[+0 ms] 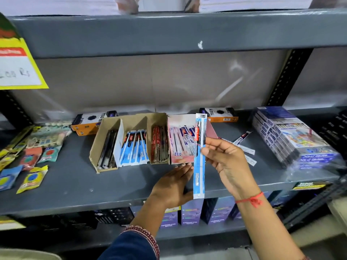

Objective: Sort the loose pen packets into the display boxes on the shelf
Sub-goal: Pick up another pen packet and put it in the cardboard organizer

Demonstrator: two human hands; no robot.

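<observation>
Pinching a blue pen packet (199, 156) upright, the right hand (229, 166) hides its grip point. Left hand (173, 184) lies flat, fingers open, touching the pink display box (180, 158); labels blurred

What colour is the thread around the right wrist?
Red thread, tied round the right wrist; clearest in the head view.

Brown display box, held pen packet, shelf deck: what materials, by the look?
Brown display box: looks like plain cardboard, matte, with a raw brown inside and a ragged front edge.
Pen packet in the right hand: probably thin plastic film, glossy, with printed blue and white panels and a pen showing through.
Shelf: likely painted metal, grey with a slight sheen; perforated uprights suggest steel racking.
</observation>
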